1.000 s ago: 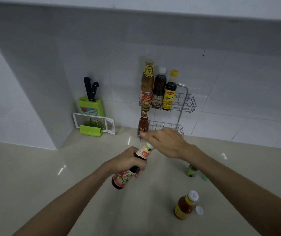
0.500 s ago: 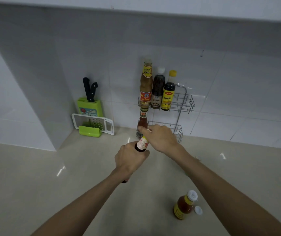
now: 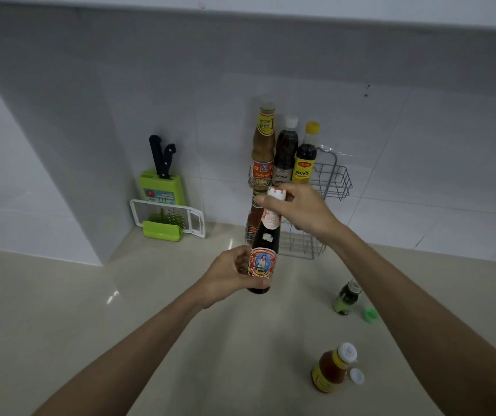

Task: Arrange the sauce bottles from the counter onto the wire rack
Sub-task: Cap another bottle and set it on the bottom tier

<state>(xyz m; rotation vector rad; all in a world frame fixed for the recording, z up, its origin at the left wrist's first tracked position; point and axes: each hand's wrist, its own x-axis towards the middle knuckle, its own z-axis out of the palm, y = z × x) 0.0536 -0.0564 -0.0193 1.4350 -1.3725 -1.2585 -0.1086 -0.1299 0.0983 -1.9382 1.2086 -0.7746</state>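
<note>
Dark sauce bottle (image 3: 263, 256) with a red-and-white label and white cap stands upright mid-frame above the beige counter (image 3: 60, 340), in front of the wire rack (image 3: 332, 183) on the white tiled wall; left hand (image 3: 228, 276) wraps its base, right hand (image 3: 301, 210) pinches the cap

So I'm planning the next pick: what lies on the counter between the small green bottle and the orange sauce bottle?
Nothing in the head view: bare counter separates the green bottle from the orange sauce bottle.
</note>
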